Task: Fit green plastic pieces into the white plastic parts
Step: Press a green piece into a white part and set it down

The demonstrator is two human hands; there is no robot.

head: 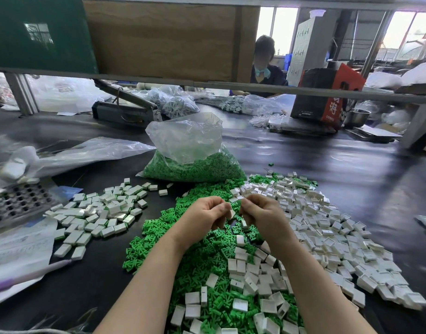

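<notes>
A heap of loose green plastic pieces [202, 259] covers the black table in front of me. Hollow white plastic parts [332, 239] spread in a wide pile to its right and spill over it. My left hand [204, 216] and my right hand [263, 214] hover close together above the green heap, fingers curled inward. Their fingertips meet on a small white part [234, 200] pinched between them. Whether a green piece is also in either hand is hidden by the fingers.
White parts with green showing lie in a pile [98, 213] at the left. A clear bag of green pieces [195, 165] stands behind the heap. A perforated metal tray [19, 201] and paper sheets [19, 249] occupy the far left. A person [265, 63] sits across the table.
</notes>
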